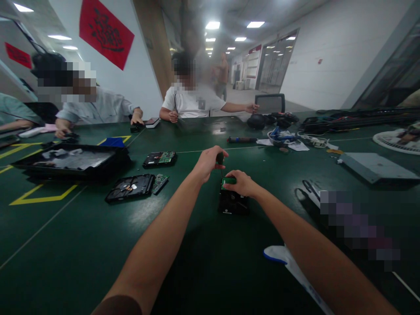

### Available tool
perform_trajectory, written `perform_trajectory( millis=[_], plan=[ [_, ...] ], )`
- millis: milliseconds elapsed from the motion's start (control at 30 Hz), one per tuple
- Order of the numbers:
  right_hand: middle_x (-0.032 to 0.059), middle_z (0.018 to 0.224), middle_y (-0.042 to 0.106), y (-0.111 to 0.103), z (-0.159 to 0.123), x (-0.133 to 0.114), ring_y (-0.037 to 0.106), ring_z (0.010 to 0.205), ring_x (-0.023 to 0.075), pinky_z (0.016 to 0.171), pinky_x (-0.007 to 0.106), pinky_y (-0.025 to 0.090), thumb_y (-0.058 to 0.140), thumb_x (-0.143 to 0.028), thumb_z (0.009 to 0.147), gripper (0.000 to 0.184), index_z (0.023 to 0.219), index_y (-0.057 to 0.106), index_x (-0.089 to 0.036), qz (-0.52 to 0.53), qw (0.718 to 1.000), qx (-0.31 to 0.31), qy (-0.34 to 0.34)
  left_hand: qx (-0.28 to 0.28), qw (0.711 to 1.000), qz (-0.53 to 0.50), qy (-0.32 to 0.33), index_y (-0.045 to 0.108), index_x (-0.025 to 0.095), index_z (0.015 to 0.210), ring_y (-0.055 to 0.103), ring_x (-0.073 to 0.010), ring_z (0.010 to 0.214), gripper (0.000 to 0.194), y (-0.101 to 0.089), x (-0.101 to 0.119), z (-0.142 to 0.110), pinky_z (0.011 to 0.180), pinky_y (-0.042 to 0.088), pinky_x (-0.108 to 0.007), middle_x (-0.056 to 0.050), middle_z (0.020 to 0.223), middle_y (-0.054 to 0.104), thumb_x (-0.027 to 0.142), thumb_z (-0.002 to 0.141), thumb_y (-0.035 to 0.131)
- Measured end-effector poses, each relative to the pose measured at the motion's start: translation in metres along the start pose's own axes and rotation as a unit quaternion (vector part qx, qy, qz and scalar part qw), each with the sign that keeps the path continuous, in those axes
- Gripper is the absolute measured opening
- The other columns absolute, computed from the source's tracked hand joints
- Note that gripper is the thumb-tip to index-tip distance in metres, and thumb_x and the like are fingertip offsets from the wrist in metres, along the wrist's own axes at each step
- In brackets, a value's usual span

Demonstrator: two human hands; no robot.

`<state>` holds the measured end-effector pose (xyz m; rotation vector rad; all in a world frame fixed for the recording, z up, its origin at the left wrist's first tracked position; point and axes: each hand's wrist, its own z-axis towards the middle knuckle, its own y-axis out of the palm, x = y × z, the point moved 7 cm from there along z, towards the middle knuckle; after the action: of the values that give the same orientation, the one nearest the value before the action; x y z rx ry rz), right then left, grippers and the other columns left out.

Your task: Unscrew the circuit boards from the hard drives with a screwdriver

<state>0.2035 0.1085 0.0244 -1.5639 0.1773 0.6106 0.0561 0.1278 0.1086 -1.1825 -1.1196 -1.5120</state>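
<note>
A black hard drive (233, 204) lies on the table in front of me, with a green circuit board (229, 180) at its far end. My left hand (210, 162) is closed round the dark handle of a screwdriver (220, 159), held upright with its thin shaft pointing down at the board. The tip is too small to make out. Thumb and fingers of my right hand (241, 183) close over the board end of the drive and cover part of it.
Left of my arms lie another hard drive (131, 188), a loose circuit board (160, 183), a third drive (159, 159) and a black tray (75, 159). A metal box (377, 168), a small bowl (281, 136) and a white-blue item (278, 253) are on the right. Co-workers sit opposite.
</note>
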Motion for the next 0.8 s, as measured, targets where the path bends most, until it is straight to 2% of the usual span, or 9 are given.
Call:
perform_trajectory(
  millis=[133, 233, 400, 500, 800],
  plan=[
    [0.0061, 0.125, 0.071, -0.002, -0.001, -0.001, 0.063, 0.118, 0.0299, 0.094, 0.04, 0.049, 0.077, -0.053, 0.083, 0.046, 0.121, 0.07, -0.03, -0.006, 1.0, 0.008, -0.001, 0.001, 0.998, -0.061, -0.032, 0.065, 0.017, 0.085, 0.065, -0.0186, 0.072, 0.023, 0.0, -0.006, 0.001, 0.055, 0.054, -0.027, -0.006, 0.078, 0.067, 0.038, 0.079, 0.062],
    [0.0059, 0.124, 0.071, -0.003, -0.001, -0.002, 0.064, 0.117, 0.0303, 0.091, 0.04, 0.05, 0.077, -0.054, 0.083, 0.045, 0.12, 0.071, -0.03, -0.008, 1.0, 0.007, -0.002, -0.007, 0.996, -0.08, -0.044, 0.064, 0.018, 0.083, 0.066, -0.0192, 0.072, 0.023, 0.004, -0.01, 0.001, 0.055, 0.054, -0.027, -0.006, 0.078, 0.068, 0.04, 0.079, 0.061],
    [0.0064, 0.126, 0.071, -0.002, -0.001, -0.002, 0.064, 0.117, 0.0301, 0.092, 0.04, 0.051, 0.077, -0.055, 0.083, 0.046, 0.12, 0.071, -0.03, -0.005, 1.0, 0.003, 0.001, 0.019, 1.0, 0.021, -0.009, 0.069, 0.019, 0.073, 0.063, -0.0207, 0.078, 0.026, -0.004, -0.003, 0.002, 0.051, 0.049, -0.024, -0.009, 0.083, 0.067, 0.041, 0.082, 0.057],
    [0.0067, 0.127, 0.07, -0.001, -0.001, -0.001, 0.064, 0.119, 0.0302, 0.094, 0.042, 0.05, 0.077, -0.054, 0.083, 0.047, 0.122, 0.07, -0.03, -0.003, 1.0, 0.001, 0.007, 0.016, 0.997, 0.07, -0.003, 0.073, 0.019, 0.076, 0.062, -0.0212, 0.082, 0.027, -0.008, 0.003, 0.002, 0.053, 0.048, -0.024, -0.01, 0.091, 0.068, 0.039, 0.084, 0.057],
    [0.0061, 0.126, 0.071, -0.003, -0.002, -0.004, 0.064, 0.119, 0.0311, 0.094, 0.042, 0.05, 0.077, -0.053, 0.084, 0.042, 0.119, 0.072, -0.03, -0.002, 1.0, -0.008, 0.004, 0.008, 0.997, 0.078, -0.024, 0.071, 0.017, 0.081, 0.067, -0.0207, 0.079, 0.02, -0.013, 0.011, 0.0, 0.057, 0.05, -0.026, -0.011, 0.087, 0.074, 0.036, 0.082, 0.063]
  ],
)
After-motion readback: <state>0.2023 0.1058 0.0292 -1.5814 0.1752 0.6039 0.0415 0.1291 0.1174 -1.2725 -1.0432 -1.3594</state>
